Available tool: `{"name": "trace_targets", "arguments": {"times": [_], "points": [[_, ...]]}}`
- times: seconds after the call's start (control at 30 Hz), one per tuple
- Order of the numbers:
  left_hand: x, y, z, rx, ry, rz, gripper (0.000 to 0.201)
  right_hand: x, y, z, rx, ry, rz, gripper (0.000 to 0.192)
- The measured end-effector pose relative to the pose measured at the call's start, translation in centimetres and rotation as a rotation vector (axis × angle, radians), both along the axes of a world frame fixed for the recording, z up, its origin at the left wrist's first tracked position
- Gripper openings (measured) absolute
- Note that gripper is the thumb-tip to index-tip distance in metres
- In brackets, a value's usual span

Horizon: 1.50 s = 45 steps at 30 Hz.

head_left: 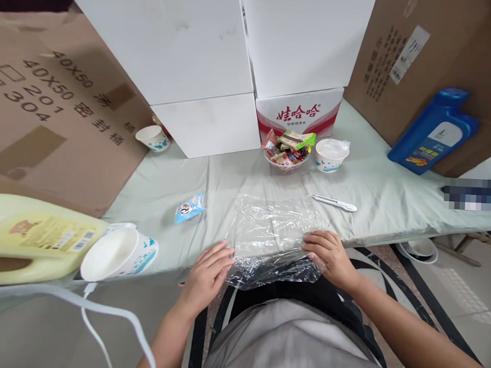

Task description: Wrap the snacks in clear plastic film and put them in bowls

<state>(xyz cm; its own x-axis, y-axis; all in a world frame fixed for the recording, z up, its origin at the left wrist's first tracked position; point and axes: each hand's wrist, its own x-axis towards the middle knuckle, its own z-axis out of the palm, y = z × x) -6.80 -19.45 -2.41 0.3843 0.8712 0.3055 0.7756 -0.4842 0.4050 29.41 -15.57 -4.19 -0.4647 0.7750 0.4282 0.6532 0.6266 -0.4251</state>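
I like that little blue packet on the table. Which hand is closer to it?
Left. The left hand rests at the clear plastic sheet's near-left edge, just right of and below the blue packet. The right hand presses the sheet's opposite side, farther away.

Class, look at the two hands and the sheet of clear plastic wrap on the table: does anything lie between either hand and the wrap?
Nothing visible does. The left hand and the right hand both rest directly on the plastic wrap, one at each side of its near edge.
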Motion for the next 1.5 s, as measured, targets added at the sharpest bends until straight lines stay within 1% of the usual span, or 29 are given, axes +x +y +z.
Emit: {"name": "trace_targets", "arguments": {"times": [0.07,0.17,0.2,0.27,0.33,0.4,0.47,0.53,0.63,0.73,0.83,0.9,0.97,1.1,1.17,1.23,1.3,1.37,1.5], "points": [[0.4,-0.1,0.7,-0.095,-0.174,0.034,0.020,0.4,-0.2,1.0,-0.020,0.118,0.009,0.026],[1.5,0.5,1.8,-0.271,-0.374,0.149,0.021,0.7,-0.1,1.7,-0.076,0.274,-0.014,0.026],[1.9,0.9,2.0,-0.300,-0.417,0.198,0.022,0.7,0.0,1.7,-0.105,0.311,-0.047,0.026],[2.8,2.2,2.1,-0.310,-0.445,0.294,0.024,0.6,0.6,1.5,-0.200,0.364,-0.170,0.026],[3.6,3.6,1.9,-0.287,-0.400,0.394,0.026,0.4,1.3,1.4,-0.324,0.385,-0.320,0.026],[4.3,4.9,1.5,-0.278,-0.297,0.484,0.025,0.2,2.1,1.4,-0.392,0.344,-0.423,0.029],[4.8,5.9,1.3,-0.279,-0.170,0.556,0.023,0.1,2.7,1.6,-0.369,0.236,-0.466,0.034],[5.3,6.5,1.2,-0.287,-0.027,0.599,0.021,0.2,3.0,1.6,-0.320,0.120,-0.479,0.040],[5.9,6.9,1.5,-0.296,0.166,0.630,0.019,0.2,3.3,1.3,-0.253,0.043,-0.483,0.046],[6.3,7.1,1.9,-0.307,0.278,0.644,0.019,0.1,3.7,0.9,-0.149,0.041,-0.477,0.050],[6.6,7.3,2.1,-0.319,0.328,0.645,0.021,-0.1,4.3,0.8,-0.086,0.040,-0.438,0.043],[6.7,7.5,2.2,-0.327,0.348,0.647,0.022,-0.3,4.8,1.0,-0.088,0.016,-0.436,0.034],[6.7,7.6,2.2,-0.338,0.367,0.653,0.022,-0.4,5.2,1.2,-0.105,-0.025,-0.467,0.030],[6.7,7.7,2.0,-0.341,0.415,0.642,0.021,-0.2,5.9,1.5,-0.135,-0.070,-0.504,0.029],[6.7,7.7,1.8,-0.336,0.439,0.623,0.022,-0.1,6.4,1.7,-0.102,-0.043,-0.490,0.028],[6.8,7.6,1.6,-0.326,0.453,0.608,0.022,-0.2,7.2,2.0,-0.037,-0.017,-0.471,0.028],[6.9,7.5,1.4,-0.306,0.459,0.599,0.022,-0.6,8.1,2.6,0.008,-0.013,-0.441,0.028],[7.1,7.4,1.1,-0.279,0.465,0.600,0.022,-1.3,9.1,3.0,0.004,-0.035,-0.379,0.027],[7.2,7.0,0.3,-0.216,0.469,0.618,0.025,-3.0,11.0,3.2,-0.059,-0.192,-0.138,0.027]]}}
